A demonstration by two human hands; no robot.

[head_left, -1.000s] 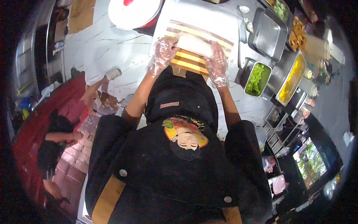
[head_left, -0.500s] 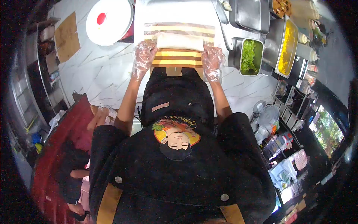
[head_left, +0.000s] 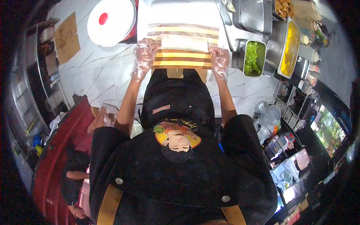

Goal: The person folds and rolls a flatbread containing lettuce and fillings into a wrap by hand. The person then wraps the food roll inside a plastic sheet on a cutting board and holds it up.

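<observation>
A white roll (head_left: 184,43) lies crosswise on a board (head_left: 182,59) with yellow and brown stripes. Clear plastic film (head_left: 183,29) is spread over the far part of the board and around the roll. At the roll's left end is my left hand (head_left: 145,56), in a clear plastic glove, its fingers closed on the film's edge. My right hand (head_left: 220,62), gloved alike, pinches the film just beyond the right end. The glove's wrinkles partly hide the fingertips.
Right of the board are a knife (head_left: 229,34), a metal tub of lettuce (head_left: 254,58), a pan of yellow shreds (head_left: 288,48) and a metal tray (head_left: 253,17). A round white lid (head_left: 111,22) is at left. Another person's arm (head_left: 77,175) shows lower left.
My right hand has moved slightly to the right, away from the roll's end. Board and roll appear a little further right in view. The other person at lower left has shifted.
</observation>
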